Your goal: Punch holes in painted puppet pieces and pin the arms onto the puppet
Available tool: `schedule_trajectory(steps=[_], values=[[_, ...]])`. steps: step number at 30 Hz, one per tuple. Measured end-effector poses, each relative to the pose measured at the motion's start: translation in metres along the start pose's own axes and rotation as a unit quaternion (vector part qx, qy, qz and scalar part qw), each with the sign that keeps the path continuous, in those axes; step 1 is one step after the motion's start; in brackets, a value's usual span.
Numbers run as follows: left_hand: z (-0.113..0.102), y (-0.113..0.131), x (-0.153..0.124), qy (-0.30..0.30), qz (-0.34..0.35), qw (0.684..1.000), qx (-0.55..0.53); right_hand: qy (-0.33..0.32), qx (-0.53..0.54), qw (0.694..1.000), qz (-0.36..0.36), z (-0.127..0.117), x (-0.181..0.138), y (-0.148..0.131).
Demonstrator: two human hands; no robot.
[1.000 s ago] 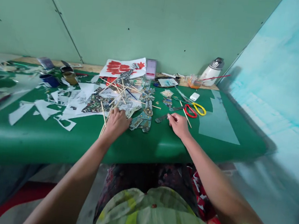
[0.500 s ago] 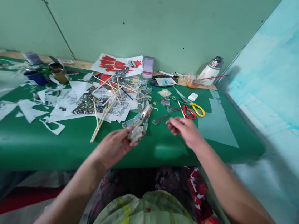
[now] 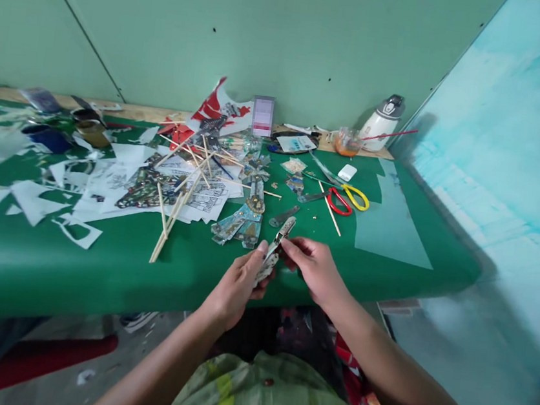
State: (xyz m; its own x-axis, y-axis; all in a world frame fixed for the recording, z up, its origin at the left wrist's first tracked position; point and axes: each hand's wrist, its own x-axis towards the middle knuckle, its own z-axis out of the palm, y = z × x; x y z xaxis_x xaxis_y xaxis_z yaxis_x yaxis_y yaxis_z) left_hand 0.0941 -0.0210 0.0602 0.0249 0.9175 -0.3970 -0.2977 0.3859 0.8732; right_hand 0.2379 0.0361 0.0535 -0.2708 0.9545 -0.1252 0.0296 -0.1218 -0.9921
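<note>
My left hand (image 3: 240, 282) holds a pale, narrow cut-out figure (image 3: 267, 264) with dark markings, tilted up over the table's front edge, thumb on its face. From the right, my right hand (image 3: 310, 264) pinches at the figure's edge with thumb and forefinger; its other fingers are curled and partly hidden. Just beyond lies a grey flat strip (image 3: 284, 216). To the left of it rests a jointed blue and grey cut-out figure (image 3: 252, 210) with brass-coloured dots.
Thin wooden sticks (image 3: 170, 225) lie across printed sheets (image 3: 205, 198) at left. Scissors with red and yellow handles (image 3: 339, 201) lie to the right, beside a translucent sheet (image 3: 393, 233). Behind stand a white bottle (image 3: 381, 125) and a cup of orange liquid (image 3: 346, 143). Paint pots (image 3: 48, 138) are far left.
My left hand has brought the pale figure right and nearer to me, uncovering the blue figure. My right hand has come in from the right to meet it.
</note>
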Motion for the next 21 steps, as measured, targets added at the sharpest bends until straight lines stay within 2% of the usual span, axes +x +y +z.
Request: schedule_trajectory(steps=[3, 10, 16, 21], values=[[-0.002, 0.003, 0.0, -0.012, -0.013, 1.0, 0.002, -0.021, -0.053, 0.998, -0.021, -0.004, 0.001, 0.0], [-0.014, 0.01, 0.001, -0.007, -0.069, 0.997, -0.026, -0.124, -0.157, 0.979, -0.035, -0.028, 0.011, -0.001], [-0.026, 0.016, 0.001, -0.026, -0.088, 0.995, -0.036, -0.094, -0.168, 0.981, -0.028, -0.049, 0.026, -0.013], [-0.029, 0.019, 0.003, -0.044, -0.075, 0.995, -0.051, -0.102, -0.165, 0.98, -0.04, -0.043, 0.026, -0.018]])
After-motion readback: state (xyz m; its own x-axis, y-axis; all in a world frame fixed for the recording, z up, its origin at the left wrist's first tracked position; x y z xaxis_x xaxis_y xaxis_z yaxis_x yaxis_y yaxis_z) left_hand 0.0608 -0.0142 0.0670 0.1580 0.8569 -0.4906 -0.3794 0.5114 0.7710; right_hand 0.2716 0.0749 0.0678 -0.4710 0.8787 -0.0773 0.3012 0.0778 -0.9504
